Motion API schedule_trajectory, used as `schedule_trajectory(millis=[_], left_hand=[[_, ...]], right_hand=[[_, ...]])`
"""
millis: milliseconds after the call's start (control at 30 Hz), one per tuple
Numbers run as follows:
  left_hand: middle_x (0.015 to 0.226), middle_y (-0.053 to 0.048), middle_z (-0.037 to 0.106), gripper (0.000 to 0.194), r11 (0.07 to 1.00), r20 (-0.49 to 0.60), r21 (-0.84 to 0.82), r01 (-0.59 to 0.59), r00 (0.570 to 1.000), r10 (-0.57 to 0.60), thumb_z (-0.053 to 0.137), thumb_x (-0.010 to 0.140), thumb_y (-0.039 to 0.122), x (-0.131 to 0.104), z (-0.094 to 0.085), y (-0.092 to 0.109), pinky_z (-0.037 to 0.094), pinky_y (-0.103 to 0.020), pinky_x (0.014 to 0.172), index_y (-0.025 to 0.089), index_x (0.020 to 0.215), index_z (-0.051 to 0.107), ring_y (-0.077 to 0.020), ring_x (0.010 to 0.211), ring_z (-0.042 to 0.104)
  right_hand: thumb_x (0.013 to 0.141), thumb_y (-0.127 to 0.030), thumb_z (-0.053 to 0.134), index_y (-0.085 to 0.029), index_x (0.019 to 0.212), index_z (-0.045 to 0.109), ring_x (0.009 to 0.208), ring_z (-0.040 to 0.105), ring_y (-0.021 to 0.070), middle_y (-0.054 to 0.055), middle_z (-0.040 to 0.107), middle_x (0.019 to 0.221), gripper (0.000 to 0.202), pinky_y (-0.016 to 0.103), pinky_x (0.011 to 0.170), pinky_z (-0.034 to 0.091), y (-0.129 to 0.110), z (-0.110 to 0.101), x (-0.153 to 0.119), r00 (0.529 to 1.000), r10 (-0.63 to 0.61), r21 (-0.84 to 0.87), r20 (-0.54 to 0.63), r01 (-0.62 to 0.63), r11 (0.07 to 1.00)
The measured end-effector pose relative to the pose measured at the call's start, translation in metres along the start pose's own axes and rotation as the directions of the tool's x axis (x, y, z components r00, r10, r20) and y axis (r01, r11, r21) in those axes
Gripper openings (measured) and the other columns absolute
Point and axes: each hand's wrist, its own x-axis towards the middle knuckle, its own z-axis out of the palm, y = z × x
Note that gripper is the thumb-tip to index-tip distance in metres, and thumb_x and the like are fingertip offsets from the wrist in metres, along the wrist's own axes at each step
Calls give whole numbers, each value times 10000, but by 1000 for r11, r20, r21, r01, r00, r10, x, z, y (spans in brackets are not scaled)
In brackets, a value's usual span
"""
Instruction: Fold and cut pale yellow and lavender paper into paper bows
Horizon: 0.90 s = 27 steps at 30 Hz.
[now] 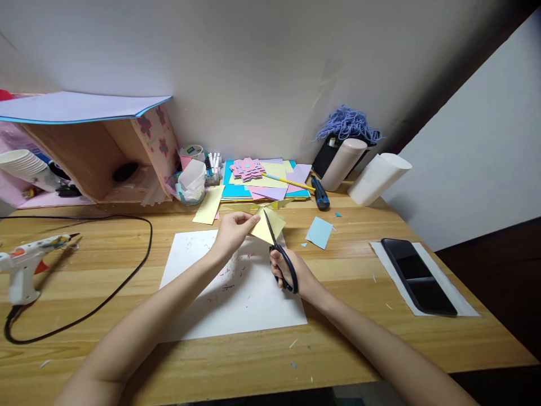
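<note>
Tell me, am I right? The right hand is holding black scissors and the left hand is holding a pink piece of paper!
Not quite: the piece of paper in the left hand is yellow, not pink, as the head view shows. The right hand does hold black scissors.

The surface (346,349) is showing smooth, grained wood with a soft sheen. At the right, the phone (416,276) is presenting a glossy black face. At center, the sheet (253,304) is appearing as matt white paper. At far left, the glue gun (25,265) is showing white plastic.
</note>
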Motion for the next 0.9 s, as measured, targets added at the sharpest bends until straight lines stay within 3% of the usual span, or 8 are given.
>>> schedule_trajectory(millis=[367, 900], left_hand=[[550, -21, 576, 381, 993, -13, 117, -27, 1000, 28, 710, 576, 487, 7, -3, -6, 328, -218, 473, 113, 606, 645, -101, 508, 454], [504, 1, 551, 338, 992, 1, 125, -5, 1000, 5, 736, 542, 443, 8, -4, -6, 301, -212, 447, 124, 570, 632, -92, 471, 426]], right_hand=[[624, -813, 424, -189, 734, 423, 337, 373, 47, -86, 376, 493, 633, 165, 307, 356, -4, 1, -1, 999, 34, 7, -8, -34, 999], [635, -811, 417, -198, 669, 387, 326, 365, 49, -86, 361, 459, 615, 170, 305, 362, -8, 1, -4, 1000, 23, -21, -5, -23, 1000]])
